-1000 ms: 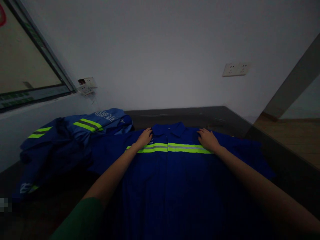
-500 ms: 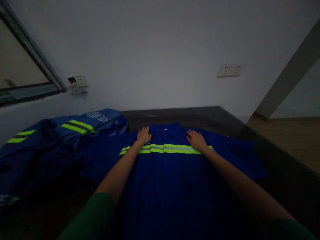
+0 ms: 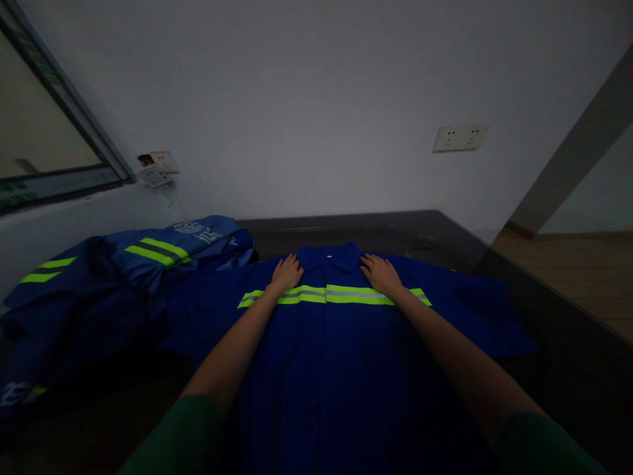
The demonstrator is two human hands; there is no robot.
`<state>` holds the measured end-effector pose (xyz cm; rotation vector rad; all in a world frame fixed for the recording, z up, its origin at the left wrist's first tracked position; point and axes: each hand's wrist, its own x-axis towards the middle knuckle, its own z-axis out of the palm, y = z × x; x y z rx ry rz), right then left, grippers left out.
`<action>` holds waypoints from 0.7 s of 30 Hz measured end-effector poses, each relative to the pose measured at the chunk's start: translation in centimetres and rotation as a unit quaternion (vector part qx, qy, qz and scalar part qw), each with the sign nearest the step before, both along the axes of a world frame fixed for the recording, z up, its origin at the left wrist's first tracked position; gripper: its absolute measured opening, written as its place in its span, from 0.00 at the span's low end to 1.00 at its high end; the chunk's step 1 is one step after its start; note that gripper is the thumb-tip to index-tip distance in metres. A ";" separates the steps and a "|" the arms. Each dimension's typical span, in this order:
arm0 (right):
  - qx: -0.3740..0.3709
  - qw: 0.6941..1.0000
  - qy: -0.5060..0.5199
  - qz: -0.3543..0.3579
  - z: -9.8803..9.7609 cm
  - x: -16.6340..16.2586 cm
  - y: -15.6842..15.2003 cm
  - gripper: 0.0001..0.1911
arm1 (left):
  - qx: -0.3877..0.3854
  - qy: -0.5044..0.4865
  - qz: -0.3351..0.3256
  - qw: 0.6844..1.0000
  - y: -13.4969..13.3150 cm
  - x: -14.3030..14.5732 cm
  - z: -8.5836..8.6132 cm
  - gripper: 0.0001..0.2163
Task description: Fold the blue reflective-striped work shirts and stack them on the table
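Head view: both hands (image 3: 287,273) rest on blue garment (image 3: 297,356)

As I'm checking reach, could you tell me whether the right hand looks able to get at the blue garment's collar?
Probably yes: the right hand rests on the garment beside the collar, nothing visible between them.

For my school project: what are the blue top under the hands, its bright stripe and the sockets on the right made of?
Blue top: probably matte woven cloth, since it lies in soft folds. Stripe: perhaps reflective tape, yellow-green with a greyish middle band. Sockets: likely smooth, hard plastic, being pale with crisp edges.
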<state>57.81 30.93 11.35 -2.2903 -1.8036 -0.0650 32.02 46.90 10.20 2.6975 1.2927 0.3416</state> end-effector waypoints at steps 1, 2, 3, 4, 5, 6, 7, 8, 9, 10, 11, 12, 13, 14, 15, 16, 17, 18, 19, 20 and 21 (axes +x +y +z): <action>0.010 1.000 0.002 -0.005 0.2 -0.1 -0.1 0.25 | 0.001 -0.005 0.003 1.000 0.0 0.1 0.2 0.21; 0.026 1.000 0.005 -0.009 0.4 -0.2 -0.4 0.25 | 0.004 -0.012 0.007 1.000 -0.2 0.0 0.4 0.20; 0.048 0.999 0.010 -0.009 0.6 -0.4 -0.8 0.25 | 0.009 -0.020 0.012 1.000 -0.4 -0.2 0.6 0.20; 0.074 0.997 0.017 -0.004 0.8 -0.6 -1.4 0.24 | 0.015 -0.029 0.018 0.999 -0.7 -0.6 0.9 0.20; 0.099 0.995 0.028 0.007 1.0 -0.8 -2.3 0.24 | 0.020 -0.039 0.024 0.999 -1.2 -1.2 1.3 0.20; 0.122 0.991 0.041 0.025 1.2 -1.1 -3.6 0.23 | 0.025 -0.047 0.028 0.998 -1.8 -2.0 1.6 0.20; 0.139 0.988 0.056 0.046 1.4 -1.4 -5.2 0.22 | 0.028 -0.053 0.030 0.998 -2.6 -2.9 1.9 0.20; 0.149 0.984 0.073 0.068 1.7 -1.8 -7.1 0.20 | 0.030 -0.058 0.026 0.998 -3.6 -4.0 2.3 0.20; 0.150 0.980 0.092 0.091 1.9 -2.1 -9.3 0.18 | 0.028 -0.063 0.015 0.998 -4.8 -5.2 2.7 0.20; 0.144 0.977 0.113 0.113 2.2 -2.5 -11.7 0.16 | 0.022 -0.068 -0.003 0.997 -6.2 -6.4 3.2 0.19; 0.131 0.973 0.137 0.130 2.6 -3.0 -14.2 0.15 | 0.012 -0.075 -0.027 0.997 -7.9 -7.7 3.8 0.17; 0.116 0.970 0.162 0.142 3.0 -3.4 -16.8 0.14 | 0.000 -0.085 -0.057 0.995 -9.9 -9.0 4.4 0.16; 0.104 0.966 0.188 0.144 3.5 -3.8 -19.5 0.14 | -0.015 -0.098 -0.088 0.991 -12.0 -10.3 5.2 0.15; 0.097 0.963 0.211 0.138 4.1 -4.2 -22.1 0.15 | -0.032 -0.111 -0.116 0.986 -14.4 -11.6 6.0 0.14; 0.092 0.960 0.235 0.122 4.6 -4.6 -24.7 0.15 | -0.050 -0.125 -0.137 0.981 -17.0 -12.8 6.9 0.14; 0.088 0.957 0.260 0.095 5.2 -5.0 -27.3 0.17 | -0.070 -0.138 -0.146 0.977 -19.8 -13.9 7.9 0.14; 0.084 0.953 0.286 0.059 5.7 -5.3 -29.9 0.18 | -0.093 -0.149 -0.146 0.974 -22.7 -15.0 8.7 0.14; 0.077 0.946 0.315 0.016 6.1 -5.6 -32.5 0.20 | -0.119 -0.159 -0.136 0.971 -25.6 -16.0 9.4 0.14; 0.070 0.935 0.347 -0.030 6.3 -6.0 -35.1 0.21 | -0.145 -0.170 -0.120 0.967 -28.5 -17.0 10.0 0.15; 0.064 0.920 0.380 -0.075 6.2 -6.4 -37.7 0.22 | -0.174 -0.181 -0.105 0.962 -31.4 -18.0 10.3 0.14; 0.060 0.902 0.414 -0.110 5.9 -6.8 -40.1 0.22 | -0.207 -0.186 -0.089 0.956 -34.1 -19.1 10.3 0.14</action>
